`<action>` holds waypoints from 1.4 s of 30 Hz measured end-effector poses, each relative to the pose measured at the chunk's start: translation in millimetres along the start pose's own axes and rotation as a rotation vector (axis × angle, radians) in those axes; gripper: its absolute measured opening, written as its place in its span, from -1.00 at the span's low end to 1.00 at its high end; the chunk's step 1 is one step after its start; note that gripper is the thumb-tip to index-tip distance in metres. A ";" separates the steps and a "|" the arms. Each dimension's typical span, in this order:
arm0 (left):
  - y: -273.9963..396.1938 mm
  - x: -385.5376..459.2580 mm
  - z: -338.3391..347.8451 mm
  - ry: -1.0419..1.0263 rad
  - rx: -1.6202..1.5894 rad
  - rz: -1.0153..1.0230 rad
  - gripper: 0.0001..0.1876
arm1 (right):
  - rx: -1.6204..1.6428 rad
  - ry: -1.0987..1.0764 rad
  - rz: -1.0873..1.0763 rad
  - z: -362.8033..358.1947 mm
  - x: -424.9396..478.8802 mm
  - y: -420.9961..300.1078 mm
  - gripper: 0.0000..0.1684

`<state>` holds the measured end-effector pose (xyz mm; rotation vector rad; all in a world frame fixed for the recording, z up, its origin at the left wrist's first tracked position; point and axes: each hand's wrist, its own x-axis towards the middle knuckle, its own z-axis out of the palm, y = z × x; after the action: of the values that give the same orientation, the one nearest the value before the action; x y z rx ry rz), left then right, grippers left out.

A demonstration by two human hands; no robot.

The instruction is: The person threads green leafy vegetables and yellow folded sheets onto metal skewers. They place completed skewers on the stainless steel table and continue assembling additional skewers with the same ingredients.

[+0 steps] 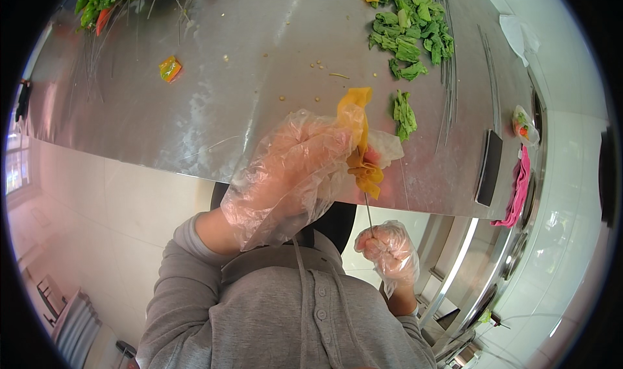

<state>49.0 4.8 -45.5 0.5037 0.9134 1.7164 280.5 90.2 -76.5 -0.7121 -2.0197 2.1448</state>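
Both my hands wear clear plastic gloves. My left hand (297, 164) pinches a yellow folded strip of food (361, 140), perhaps tofu skin, above the near edge of the steel table. The strip's lower end is bunched in folds on a thin metal skewer (368, 213). Lower and to the right, past the table edge, my right hand (389, 252) is closed around the skewer's lower part. A piece of green leaf (404, 115) lies on the table just beyond the strip. Part of the strip is hidden by the left glove.
Leafy greens (404, 33) are piled at the back right beside loose metal skewers (450, 77). Green peppers (100, 2) and more skewers stand back left. A small wrapped orange-yellow item (170, 69) lies at left. A dark flat block (489, 168) and a pink cloth (520, 189) are at right.
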 end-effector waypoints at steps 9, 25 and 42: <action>-28.3 7.9 -0.4 0.034 -0.449 0.083 -0.63 | 0.012 -0.060 -0.150 -4.2 -1.6 15.2 -0.61; -10.9 5.9 -5.0 -0.040 -0.148 -0.034 -0.73 | 0.052 -0.145 -0.170 -9.8 0.2 26.1 -0.44; -6.5 2.8 -5.1 0.029 0.011 -0.133 -0.78 | -0.030 -0.092 -0.286 -4.6 11.2 21.1 -0.41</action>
<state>48.4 6.6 -54.1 0.4165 0.9561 1.6024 277.4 96.5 -99.8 -0.3076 -2.0568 2.0188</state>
